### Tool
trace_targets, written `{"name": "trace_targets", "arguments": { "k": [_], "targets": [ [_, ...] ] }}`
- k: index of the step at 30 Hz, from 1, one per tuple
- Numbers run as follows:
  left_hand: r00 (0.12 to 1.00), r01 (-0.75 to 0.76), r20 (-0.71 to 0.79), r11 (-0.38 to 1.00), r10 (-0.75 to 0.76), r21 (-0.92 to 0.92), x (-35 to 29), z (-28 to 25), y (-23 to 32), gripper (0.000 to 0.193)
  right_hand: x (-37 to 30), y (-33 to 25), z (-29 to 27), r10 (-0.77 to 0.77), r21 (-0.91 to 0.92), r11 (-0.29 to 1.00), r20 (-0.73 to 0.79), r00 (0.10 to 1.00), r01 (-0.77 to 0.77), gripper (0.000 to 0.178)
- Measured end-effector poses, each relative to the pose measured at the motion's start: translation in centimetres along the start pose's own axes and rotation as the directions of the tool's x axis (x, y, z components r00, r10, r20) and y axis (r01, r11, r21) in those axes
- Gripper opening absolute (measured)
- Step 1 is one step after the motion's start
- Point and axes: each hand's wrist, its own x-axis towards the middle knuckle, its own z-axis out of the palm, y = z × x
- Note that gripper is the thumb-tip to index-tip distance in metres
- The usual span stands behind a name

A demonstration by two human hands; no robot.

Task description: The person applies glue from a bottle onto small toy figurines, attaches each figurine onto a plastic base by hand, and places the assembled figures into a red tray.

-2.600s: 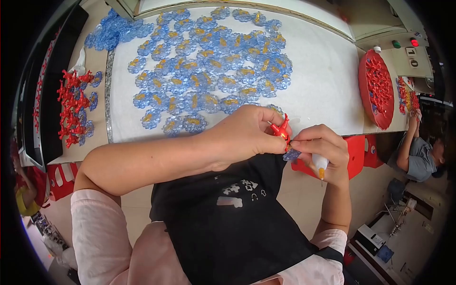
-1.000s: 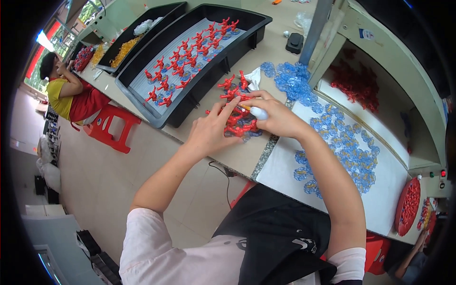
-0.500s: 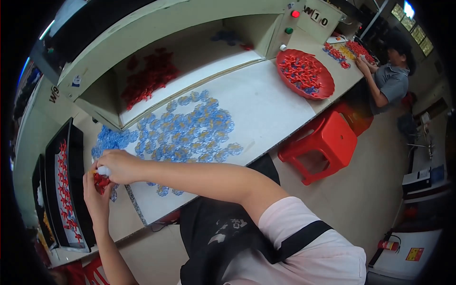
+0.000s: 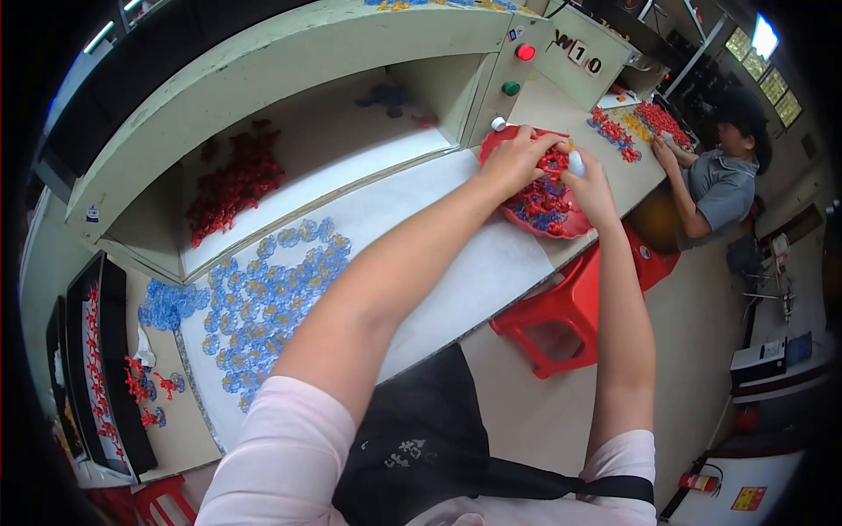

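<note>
Arching over the bowl (image 4: 576, 219) is the left hand (image 4: 516, 163).

That bowl (image 4: 581, 230) over there is red, its little pieces (image 4: 539, 212) red and blue; the bottle (image 4: 576, 164) is white, the flower-shaped discs (image 4: 270, 291) see-through blue with amber middles.

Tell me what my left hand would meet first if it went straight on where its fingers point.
Likely the white bottle in your right hand, just beyond your left hand; depth is unclear, so the red pieces in the bowl might come first.
</note>
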Motion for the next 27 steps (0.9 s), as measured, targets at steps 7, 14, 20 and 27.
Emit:
{"name": "trace_targets", "arguments": {
  "k": [7, 14, 20, 27],
  "targets": [
    [0.993, 0.043, 0.102, 0.986, -0.060, 0.161, 0.9, -1.2, -4.6, 0.059, 4.0, 5.3, 0.1, 0.077, -0.014, 0.997, 0.177, 0.981, -0.076, 0.043],
    [0.942, 0.334, -0.197, 0.818, -0.272, 0.468, -28.6, -25.7, -2.5, 0.034, -6.7, -8.3, 7.1, -0.394, -0.101, 0.890, 0.324, 0.860, 0.445, 0.040],
    [0.663, 0.742, -0.712, 0.324, -0.229, 0.587, -56.1, -42.4, 4.8, 0.033, -16.4, -17.6, 14.1, -0.368, 0.010, 0.885, 0.627, 0.686, 0.466, 0.043],
    [0.247, 0.928, -0.743, -0.068, -0.622, 0.366, -66.8, -47.4, 7.3, 0.053, -20.7, -19.8, 15.5, -0.394, -0.169, 0.851, 0.421, 0.817, 0.497, 0.033]
  ]
}}
